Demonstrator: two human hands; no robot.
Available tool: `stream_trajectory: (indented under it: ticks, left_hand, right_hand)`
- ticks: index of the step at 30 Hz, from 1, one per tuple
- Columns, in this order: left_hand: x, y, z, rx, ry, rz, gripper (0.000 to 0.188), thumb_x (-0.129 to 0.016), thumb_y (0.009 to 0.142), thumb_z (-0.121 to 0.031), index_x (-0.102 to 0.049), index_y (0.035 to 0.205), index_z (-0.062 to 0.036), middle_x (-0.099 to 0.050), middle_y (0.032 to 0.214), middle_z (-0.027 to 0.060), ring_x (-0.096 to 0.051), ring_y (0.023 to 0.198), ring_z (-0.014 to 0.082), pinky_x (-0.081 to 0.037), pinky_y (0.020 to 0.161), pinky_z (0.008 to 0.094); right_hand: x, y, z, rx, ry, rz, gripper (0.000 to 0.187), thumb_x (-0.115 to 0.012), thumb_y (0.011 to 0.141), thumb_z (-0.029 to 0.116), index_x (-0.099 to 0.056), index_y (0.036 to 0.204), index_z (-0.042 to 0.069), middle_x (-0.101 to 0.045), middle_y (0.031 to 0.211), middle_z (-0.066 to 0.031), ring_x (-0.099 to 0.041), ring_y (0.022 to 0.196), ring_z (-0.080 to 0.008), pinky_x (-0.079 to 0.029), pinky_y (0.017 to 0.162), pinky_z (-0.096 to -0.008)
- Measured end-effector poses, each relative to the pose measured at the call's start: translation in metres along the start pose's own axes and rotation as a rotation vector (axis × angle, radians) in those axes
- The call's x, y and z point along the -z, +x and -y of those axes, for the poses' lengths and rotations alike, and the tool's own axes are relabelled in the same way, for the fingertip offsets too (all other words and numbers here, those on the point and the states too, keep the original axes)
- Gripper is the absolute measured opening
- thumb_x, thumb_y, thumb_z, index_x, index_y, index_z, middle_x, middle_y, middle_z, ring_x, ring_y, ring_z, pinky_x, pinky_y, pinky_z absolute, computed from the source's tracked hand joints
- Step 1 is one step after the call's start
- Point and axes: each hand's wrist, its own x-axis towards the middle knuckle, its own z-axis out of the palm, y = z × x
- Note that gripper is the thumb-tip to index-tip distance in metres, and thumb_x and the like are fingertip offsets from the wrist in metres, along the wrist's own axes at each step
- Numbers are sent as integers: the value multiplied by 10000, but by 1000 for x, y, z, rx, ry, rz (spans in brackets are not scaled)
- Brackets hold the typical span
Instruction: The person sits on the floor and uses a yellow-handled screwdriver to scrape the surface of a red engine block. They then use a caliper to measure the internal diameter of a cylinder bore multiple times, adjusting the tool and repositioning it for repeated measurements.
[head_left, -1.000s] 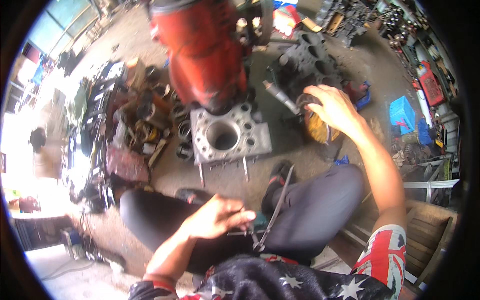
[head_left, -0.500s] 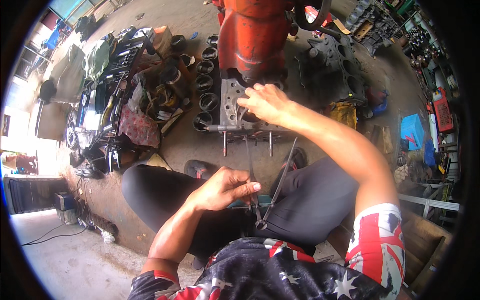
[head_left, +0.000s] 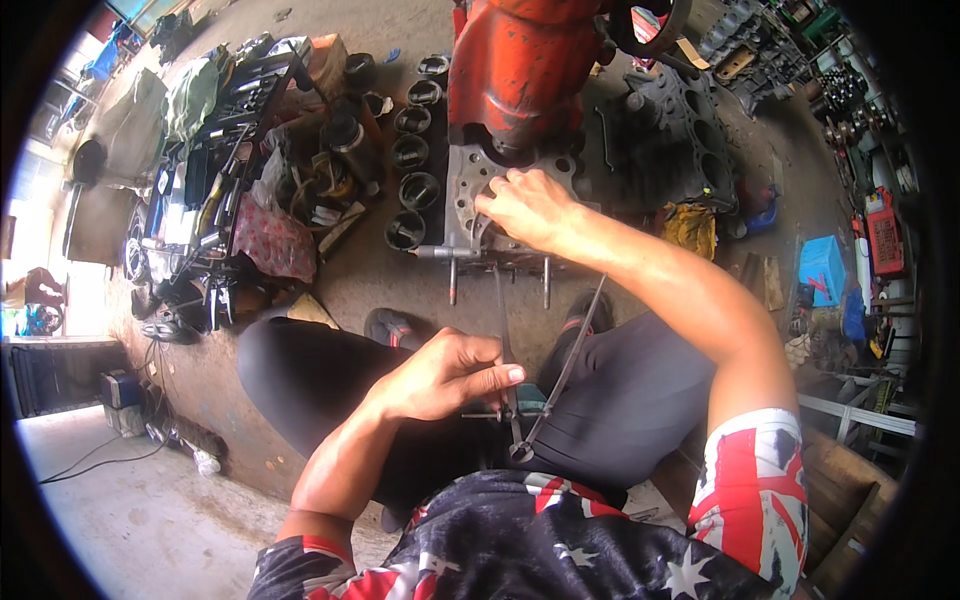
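Note:
My left hand (head_left: 448,375), above my lap, is closed around one leg of a long two-legged caliper (head_left: 521,452). Its round pivot points toward me, and both legs spread away toward the engine block (head_left: 468,180). My right hand (head_left: 532,208) rests over the grey top face of that block, by a round bore. Its fingers curl downward; the tips, and anything they hold, are hidden. Across the block's near left corner lies a slim metal tool with a round barrel (head_left: 435,252). Two metal pins (head_left: 453,283) stick out from the block's near edge.
A red-painted casting (head_left: 520,70) rises beyond the block. Several dark cylinder sleeves (head_left: 405,230) stand in a row left of it. Another engine block (head_left: 680,140) sits to the right. Farther left is a tool-laden bench (head_left: 215,170); a blue box (head_left: 822,268) stands at right.
The whole view has shifted a little, so the block and red casting appear slightly farther right. Both hands keep nearly the same pose, the left still holding the caliper.

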Motion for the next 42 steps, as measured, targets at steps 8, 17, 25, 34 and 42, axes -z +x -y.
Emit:
stream_trajectory:
  ticks: [8,17,25,34,42]
  left_hand:
    - [3,-1,-6,20,26,-4,407,-638,1011,-331,-664,796,13,-699,685,85,-698,685,132,-531,633,295]
    - [1,-2,0,19,-69,-30,371,-645,1011,-301,-668,814,13,-702,710,70,-685,683,116,-533,634,291]
    - [14,-6,-2,94,-157,-176,356,-670,995,-325,-688,846,-2,-685,704,33,-641,671,86,-501,607,261]
    - [5,19,-6,154,-197,-129,332,-649,1010,-294,-664,859,2,-679,751,30,-645,695,94,-530,638,257]
    - [17,26,-6,-67,-472,-109,113,-712,941,-103,-668,902,-7,-706,832,94,-700,739,168,-589,682,296]
  right_hand:
    - [-4,-1,6,-26,-14,15,171,-675,832,163,-654,987,95,-658,943,-134,-678,937,-314,-578,738,-437]
    - [4,-5,-4,-71,129,-88,165,-706,832,167,-629,953,86,-644,916,-101,-659,950,-313,-552,765,-452]
    - [93,-103,9,-486,820,74,150,-693,817,1,-629,952,12,-702,962,-161,-701,883,-234,-573,785,-373]
    - [60,-177,161,-763,2253,-346,462,-694,873,-104,-471,1268,-14,-671,1141,-177,-702,1007,-245,-573,907,-343]
    - [34,-202,157,-430,2862,-108,527,-734,832,-117,-477,1270,26,-708,1031,-148,-745,890,-282,-623,800,-394]
